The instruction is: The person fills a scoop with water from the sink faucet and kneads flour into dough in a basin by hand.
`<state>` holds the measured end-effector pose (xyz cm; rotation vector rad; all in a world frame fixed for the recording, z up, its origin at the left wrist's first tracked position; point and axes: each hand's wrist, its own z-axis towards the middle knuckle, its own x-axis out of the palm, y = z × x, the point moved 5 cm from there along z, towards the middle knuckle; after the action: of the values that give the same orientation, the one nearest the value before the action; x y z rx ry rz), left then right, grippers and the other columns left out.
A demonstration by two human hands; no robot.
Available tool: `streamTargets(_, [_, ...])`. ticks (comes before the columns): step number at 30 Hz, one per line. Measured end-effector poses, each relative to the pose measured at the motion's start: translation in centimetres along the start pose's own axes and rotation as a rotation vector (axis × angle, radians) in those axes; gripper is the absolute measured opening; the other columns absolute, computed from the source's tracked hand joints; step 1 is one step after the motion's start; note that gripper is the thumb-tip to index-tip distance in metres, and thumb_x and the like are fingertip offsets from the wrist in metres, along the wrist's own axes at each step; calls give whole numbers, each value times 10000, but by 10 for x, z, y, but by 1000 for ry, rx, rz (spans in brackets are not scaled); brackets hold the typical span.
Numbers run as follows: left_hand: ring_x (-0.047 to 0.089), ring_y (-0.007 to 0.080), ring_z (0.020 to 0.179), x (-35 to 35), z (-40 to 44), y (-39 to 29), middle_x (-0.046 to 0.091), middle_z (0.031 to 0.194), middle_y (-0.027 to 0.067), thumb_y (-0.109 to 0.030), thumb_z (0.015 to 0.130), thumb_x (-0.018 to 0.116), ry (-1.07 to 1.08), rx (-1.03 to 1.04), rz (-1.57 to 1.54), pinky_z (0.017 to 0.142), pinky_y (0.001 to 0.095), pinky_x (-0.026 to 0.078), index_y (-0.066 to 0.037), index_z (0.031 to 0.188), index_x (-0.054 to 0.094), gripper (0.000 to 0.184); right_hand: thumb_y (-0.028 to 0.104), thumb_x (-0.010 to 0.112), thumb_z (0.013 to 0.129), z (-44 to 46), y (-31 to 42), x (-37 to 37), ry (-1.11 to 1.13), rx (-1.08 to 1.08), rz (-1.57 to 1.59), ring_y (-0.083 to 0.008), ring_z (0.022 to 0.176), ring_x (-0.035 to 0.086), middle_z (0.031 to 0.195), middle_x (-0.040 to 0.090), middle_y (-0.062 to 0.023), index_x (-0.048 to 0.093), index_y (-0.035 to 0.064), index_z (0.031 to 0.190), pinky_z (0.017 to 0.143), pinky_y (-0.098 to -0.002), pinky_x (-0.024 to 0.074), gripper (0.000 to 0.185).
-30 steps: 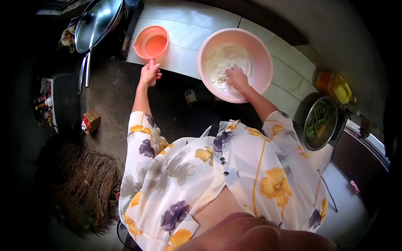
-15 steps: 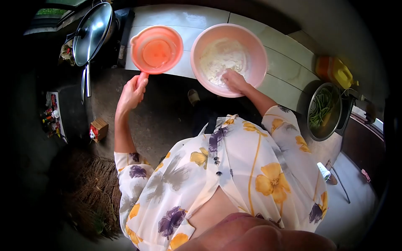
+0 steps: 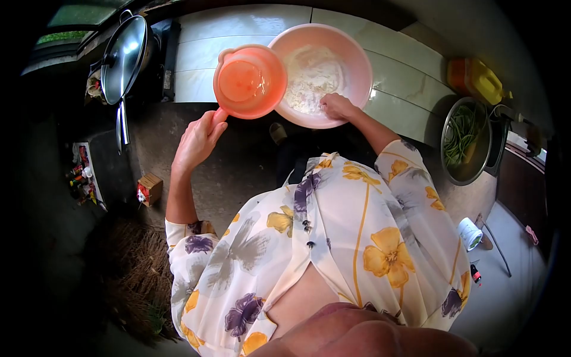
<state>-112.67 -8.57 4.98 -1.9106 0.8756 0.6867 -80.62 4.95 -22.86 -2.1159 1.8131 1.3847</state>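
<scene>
The left hand (image 3: 199,141) closes around the handle of the pink dipper (image 3: 275,84), with the fingers wrapped and the thumb along the handle. The dipper contains liquid (image 3: 239,81) and is held in front of the counter edge, its right side overlapping the left rim of the pink basin (image 3: 360,59) in this view; whether dipper and rim touch cannot be determined.

The right hand (image 3: 340,108) is positioned over the near side of the basin, fingers curled inward at the edge of the white powder (image 3: 315,70). Whether the fingertips pinch any powder cannot be determined.

The basin sits on the tiled counter (image 3: 397,98). To its right are a yellow jug (image 3: 486,83) and a metal bowl (image 3: 477,165) holding green pods (image 3: 461,132). At far left is a pan with a glass lid (image 3: 124,62).
</scene>
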Motion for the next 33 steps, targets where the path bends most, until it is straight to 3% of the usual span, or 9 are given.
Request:
streamTargets(3, [627, 449, 949, -2, -5, -6, 683, 942, 222, -261, 974, 638, -64, 23, 89, 764, 490, 496, -16, 1071, 576, 270, 150, 559, 865, -2, 3, -4, 17, 1, -16, -407, 1030, 678, 1062, 720, -202, 734, 80, 1009, 855, -493, 548, 238])
streamTargets(5, [633, 465, 960, -4, -9, -15, 678, 977, 257, -259, 967, 665, -84, 36, 128, 785, 448, 508, -13, 1181, 590, 335, 143, 562, 859, -3, 7, -5, 72, -6, -61, -408, 1027, 680, 1071, 719, -205, 734, 79, 1010, 851, -494, 548, 237])
streamTargets(9, [651, 451, 956, 0, -9, -13, 678, 980, 261, -254, 967, 666, -68, 6, 108, 797, 439, 513, -4, 1193, 593, 345, 139, 563, 856, -2, 8, -8, 66, -20, -68, -411, 1016, 683, 1069, 718, -209, 733, 76, 1012, 846, -494, 549, 239])
streamTargets(11, [640, 430, 996, 4, -8, -5, 697, 990, 214, -274, 964, 649, -84, -4, 32, 808, 486, 505, -46, 1160, 600, 304, 131, 560, 855, -3, 6, -8, 76, -12, -74, -413, 1003, 687, 1064, 717, -212, 730, 72, 1008, 837, -498, 550, 237])
streamTargets(17, [677, 422, 975, 2, -14, -5, 689, 999, 256, -265, 965, 668, -113, -29, 66, 821, 440, 520, -4, 1230, 601, 378, 101, 563, 839, 0, -1, -4, 34, -35, -54, -419, 1007, 688, 1060, 715, -219, 725, 61, 1004, 826, -501, 551, 235])
streamTargets(33, [672, 424, 982, -1, -16, -7, 694, 1013, 248, -252, 960, 668, -152, -44, 93, 816, 439, 523, -21, 1217, 619, 349, 87, 572, 828, 0, -2, -7, 11, -27, -45, -413, 1020, 689, 1065, 715, -222, 718, 42, 1021, 828, -492, 549, 246])
